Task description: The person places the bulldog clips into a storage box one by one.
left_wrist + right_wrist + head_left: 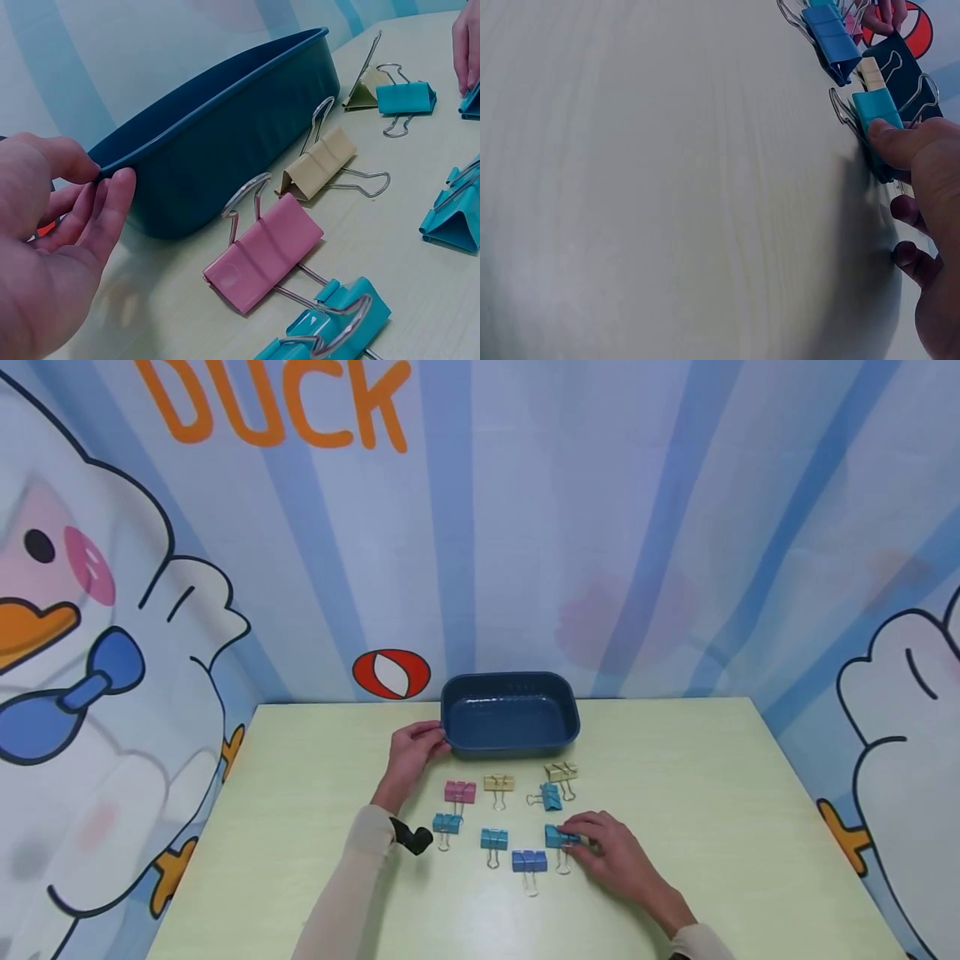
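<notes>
At the back edge of the table stands a dark blue rectangular tray (pixel 510 752). My left hand (pixel 409 762) pinches its left rim between thumb and fingers, as the left wrist view shows close up. In front of the tray lie several binder clips. My right hand (pixel 621 857) pinches a teal binder clip (pixel 871 105) at the right of the group, the thumb across its near face. Just left of that one is a blue binder clip (pixel 529 862). A pink binder clip (pixel 262 255) lies nearest the left hand, with a teal binder clip (pixel 337 319) before it.
Between hands and tray are a gold binder clip (pixel 498 782), another gold clip (pixel 561 771), a teal clip on its side (pixel 552 797) and a teal clip in the middle (pixel 494 839). A printed curtain (pixel 525 527) hangs right behind the pale table (pixel 675 760).
</notes>
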Action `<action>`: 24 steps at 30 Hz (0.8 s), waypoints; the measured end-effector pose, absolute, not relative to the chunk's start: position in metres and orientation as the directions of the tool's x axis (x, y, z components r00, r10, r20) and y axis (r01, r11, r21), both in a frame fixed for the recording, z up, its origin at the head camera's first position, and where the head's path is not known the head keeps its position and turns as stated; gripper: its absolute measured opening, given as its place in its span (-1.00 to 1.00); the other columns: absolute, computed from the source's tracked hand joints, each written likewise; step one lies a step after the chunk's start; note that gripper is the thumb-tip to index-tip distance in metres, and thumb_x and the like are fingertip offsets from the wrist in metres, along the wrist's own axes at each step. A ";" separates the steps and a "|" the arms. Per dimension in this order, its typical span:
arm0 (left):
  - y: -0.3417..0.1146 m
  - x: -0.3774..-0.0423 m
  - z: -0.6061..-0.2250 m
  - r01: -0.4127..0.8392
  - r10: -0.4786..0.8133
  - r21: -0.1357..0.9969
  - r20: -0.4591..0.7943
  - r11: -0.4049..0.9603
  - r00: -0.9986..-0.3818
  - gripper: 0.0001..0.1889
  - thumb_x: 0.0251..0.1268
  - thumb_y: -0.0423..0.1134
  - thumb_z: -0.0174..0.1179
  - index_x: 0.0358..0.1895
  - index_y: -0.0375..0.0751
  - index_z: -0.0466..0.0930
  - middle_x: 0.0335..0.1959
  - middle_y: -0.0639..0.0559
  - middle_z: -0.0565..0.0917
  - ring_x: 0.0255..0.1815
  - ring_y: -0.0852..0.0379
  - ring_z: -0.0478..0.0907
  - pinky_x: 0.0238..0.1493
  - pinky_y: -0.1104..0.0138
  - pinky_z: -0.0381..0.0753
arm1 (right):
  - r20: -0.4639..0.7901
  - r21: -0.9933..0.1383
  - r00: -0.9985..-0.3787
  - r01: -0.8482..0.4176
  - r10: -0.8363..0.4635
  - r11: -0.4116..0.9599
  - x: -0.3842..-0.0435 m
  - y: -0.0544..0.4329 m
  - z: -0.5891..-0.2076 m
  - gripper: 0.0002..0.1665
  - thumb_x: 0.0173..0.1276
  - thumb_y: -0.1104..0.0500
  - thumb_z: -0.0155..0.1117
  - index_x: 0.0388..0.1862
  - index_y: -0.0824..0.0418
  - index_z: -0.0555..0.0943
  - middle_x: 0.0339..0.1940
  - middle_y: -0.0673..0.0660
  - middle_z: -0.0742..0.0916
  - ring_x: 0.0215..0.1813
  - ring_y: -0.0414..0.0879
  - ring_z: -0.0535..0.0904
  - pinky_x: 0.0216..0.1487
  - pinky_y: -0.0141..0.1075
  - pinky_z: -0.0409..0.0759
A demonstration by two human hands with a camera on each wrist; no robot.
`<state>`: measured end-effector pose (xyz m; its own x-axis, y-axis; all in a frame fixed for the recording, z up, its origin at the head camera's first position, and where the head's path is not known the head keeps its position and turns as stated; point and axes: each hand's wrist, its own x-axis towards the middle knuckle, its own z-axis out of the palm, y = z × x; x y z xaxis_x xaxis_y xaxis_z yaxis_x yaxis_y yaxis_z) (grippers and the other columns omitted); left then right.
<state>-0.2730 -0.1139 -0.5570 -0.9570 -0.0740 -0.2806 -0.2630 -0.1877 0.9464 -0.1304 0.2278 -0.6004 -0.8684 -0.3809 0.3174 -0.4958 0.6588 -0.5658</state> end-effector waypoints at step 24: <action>-0.115 -0.274 -0.554 -0.247 -0.054 0.952 -0.260 -0.182 -0.964 -0.70 0.46 -0.43 0.22 0.17 -0.50 0.58 -0.05 -0.30 0.71 -0.29 0.10 0.72 -0.09 0.33 0.76 | 0.375 -0.554 -0.793 -0.607 -0.481 0.570 -0.194 0.201 -0.500 -0.66 0.36 0.28 0.47 0.10 0.15 0.78 0.04 0.08 0.76 -0.31 -0.27 0.56 -0.35 -0.24 0.66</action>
<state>-0.2744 -0.1149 -0.5540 -0.9640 -0.0544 -0.2604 -0.2469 -0.1817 0.9519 -0.1943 0.2015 -0.5001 -0.7927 -0.4809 0.3745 -0.6073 0.5699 -0.5536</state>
